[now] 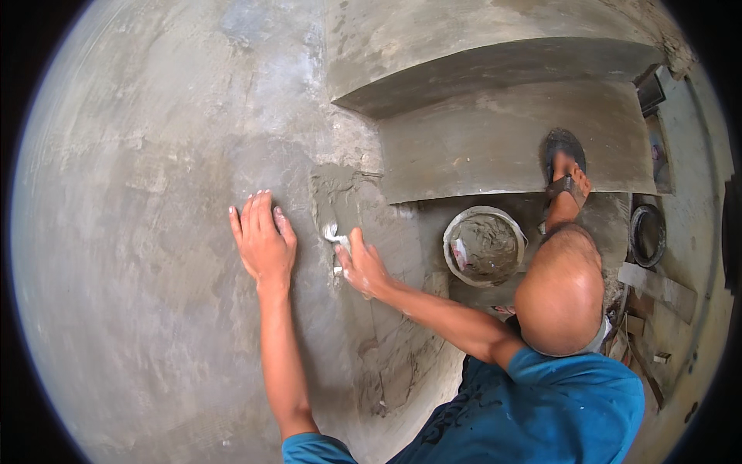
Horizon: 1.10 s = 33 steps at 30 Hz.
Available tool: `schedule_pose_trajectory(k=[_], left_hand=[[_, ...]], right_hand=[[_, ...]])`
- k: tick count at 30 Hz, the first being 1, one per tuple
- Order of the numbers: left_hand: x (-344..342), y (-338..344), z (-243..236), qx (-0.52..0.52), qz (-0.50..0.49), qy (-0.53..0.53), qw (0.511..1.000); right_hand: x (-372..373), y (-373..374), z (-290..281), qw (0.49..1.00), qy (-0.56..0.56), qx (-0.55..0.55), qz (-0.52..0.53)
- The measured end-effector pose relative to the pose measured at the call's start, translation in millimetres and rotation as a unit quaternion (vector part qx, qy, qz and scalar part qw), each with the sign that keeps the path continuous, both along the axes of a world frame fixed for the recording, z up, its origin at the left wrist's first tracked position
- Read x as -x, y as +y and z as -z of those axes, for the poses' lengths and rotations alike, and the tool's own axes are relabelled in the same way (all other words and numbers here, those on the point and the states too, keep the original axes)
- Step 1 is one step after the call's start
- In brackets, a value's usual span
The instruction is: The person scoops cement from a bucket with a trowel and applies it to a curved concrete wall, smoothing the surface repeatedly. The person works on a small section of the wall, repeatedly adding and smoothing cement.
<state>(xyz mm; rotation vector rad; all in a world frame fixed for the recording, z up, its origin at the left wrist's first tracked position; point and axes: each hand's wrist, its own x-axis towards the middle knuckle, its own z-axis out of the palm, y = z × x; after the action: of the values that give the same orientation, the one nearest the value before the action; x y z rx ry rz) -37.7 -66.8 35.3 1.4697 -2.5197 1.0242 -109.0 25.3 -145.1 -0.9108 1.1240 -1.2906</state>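
My left hand (263, 240) lies on the smooth grey cement wall (154, 255), fingers extended and holding nothing. To its right, my right hand (359, 261) grips a trowel (335, 234) against a rough strip of wet mortar (342, 193); the blade is largely hidden by hand and mortar. A round bucket (456, 268) stands to the right of that hand, holding grey mortar (492, 243) and a pale object I cannot make out.
Concrete steps (464, 139) run across the upper right, my sandalled foot (568, 182) on one and my bent knee below it. At the right edge are a black ring (648, 255), a board (665, 291) and assorted scraps.
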Motion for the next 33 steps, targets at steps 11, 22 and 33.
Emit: schedule_pose_trajectory(k=[11, 22, 33], left_hand=[[-1, 0, 1, 0.006, 0.013, 0.026, 1.0], [-4, 2, 0, -0.008, 0.021, 0.045, 0.999], [-2, 1, 1, -0.004, 0.016, 0.035, 0.999]], right_hand=[[12, -39, 55, 0.99, -0.087, -0.112, 0.03], [-2, 35, 72, 0.993, -0.119, 0.006, -0.017], [-35, -6, 132, 0.988, 0.082, -0.132, 0.021]])
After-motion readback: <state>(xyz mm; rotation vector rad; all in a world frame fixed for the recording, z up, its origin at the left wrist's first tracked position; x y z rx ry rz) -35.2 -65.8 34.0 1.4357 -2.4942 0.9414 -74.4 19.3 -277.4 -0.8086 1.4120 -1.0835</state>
